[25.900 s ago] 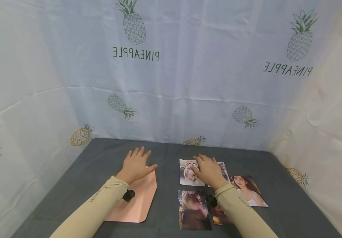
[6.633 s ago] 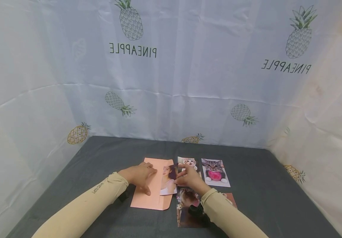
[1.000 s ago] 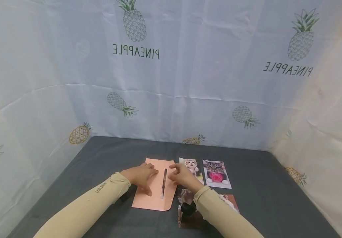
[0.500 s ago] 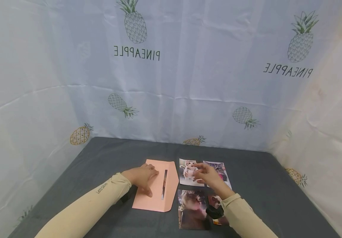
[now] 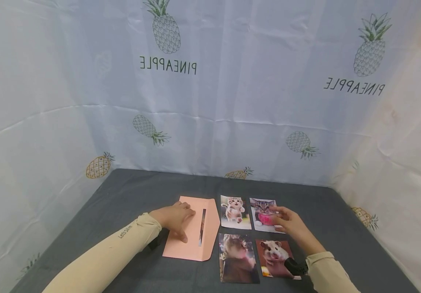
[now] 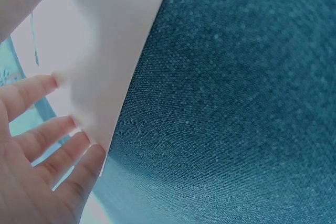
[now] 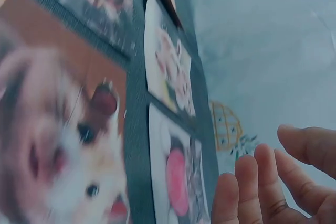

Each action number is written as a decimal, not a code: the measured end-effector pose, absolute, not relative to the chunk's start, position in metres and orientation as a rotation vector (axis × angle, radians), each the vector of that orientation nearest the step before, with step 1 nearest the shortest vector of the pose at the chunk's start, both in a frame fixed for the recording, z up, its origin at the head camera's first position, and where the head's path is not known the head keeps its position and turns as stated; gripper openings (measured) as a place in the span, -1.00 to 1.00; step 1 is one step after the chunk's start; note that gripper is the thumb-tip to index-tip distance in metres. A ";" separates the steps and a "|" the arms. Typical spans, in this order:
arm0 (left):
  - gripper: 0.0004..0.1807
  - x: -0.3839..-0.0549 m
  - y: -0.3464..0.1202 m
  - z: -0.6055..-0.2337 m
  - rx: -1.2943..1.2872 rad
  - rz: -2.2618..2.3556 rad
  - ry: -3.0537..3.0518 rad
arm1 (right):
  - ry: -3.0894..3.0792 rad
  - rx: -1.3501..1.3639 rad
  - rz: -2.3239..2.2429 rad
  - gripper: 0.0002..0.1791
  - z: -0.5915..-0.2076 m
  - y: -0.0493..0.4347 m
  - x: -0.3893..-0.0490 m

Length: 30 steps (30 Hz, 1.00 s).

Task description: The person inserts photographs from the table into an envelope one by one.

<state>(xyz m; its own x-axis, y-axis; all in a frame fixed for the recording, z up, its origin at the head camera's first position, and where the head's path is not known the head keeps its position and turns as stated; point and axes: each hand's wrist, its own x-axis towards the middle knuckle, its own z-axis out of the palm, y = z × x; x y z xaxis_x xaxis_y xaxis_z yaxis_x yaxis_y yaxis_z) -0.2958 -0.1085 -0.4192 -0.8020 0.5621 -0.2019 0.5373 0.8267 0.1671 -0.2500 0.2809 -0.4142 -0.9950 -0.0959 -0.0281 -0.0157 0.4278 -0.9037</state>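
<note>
My left hand (image 5: 175, 219) rests with spread fingers on a pink envelope (image 5: 192, 244); in the left wrist view its fingertips (image 6: 65, 124) touch the paper. A narrow strip of a photo (image 5: 202, 230) shows at the envelope's mouth, the rest hidden inside, and the flap lies unfolded to the right. My right hand (image 5: 291, 224) reaches over the right edge of a photo of a tabby cat with a pink ball (image 5: 261, 219), holding nothing. In the right wrist view its fingers (image 7: 247, 187) are extended beside that photo.
Left of the tabby photo lies a white kitten photo (image 5: 233, 211). Nearer lie a dark, blurry photo (image 5: 237, 260) and a hamster photo (image 5: 273, 256). A dark cloth (image 5: 141, 183) covers the table, and a pineapple-print curtain (image 5: 210, 142) stands behind.
The photo of a person, earlier in my right hand, now sits inside the envelope. Within the last second my right hand has left the envelope and moved right to the tabby photo; my left stays.
</note>
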 end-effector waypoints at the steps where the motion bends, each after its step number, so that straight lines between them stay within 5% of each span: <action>1: -0.01 -0.296 -0.109 -0.419 0.850 0.148 2.768 | 2.598 -0.090 -1.630 -0.51 -0.415 0.286 -0.248; 17: -0.01 -0.295 -0.107 -0.418 0.855 0.148 2.754 | 2.498 -0.162 -1.405 -0.40 -0.435 0.345 -0.223; 30: -0.01 -0.296 -0.108 -0.418 0.851 0.139 2.760 | 2.478 -0.257 -1.380 -0.38 -0.443 0.347 -0.216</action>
<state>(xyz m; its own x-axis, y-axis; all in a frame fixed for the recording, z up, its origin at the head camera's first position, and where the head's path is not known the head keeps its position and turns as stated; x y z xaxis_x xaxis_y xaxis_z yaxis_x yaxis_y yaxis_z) -0.2955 -0.1076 -0.4181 -0.7984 0.5649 -0.2084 0.5411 0.8250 0.1633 -0.2163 0.3467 -0.4426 -0.9412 -0.2942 -0.1661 -0.0137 0.5245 -0.8513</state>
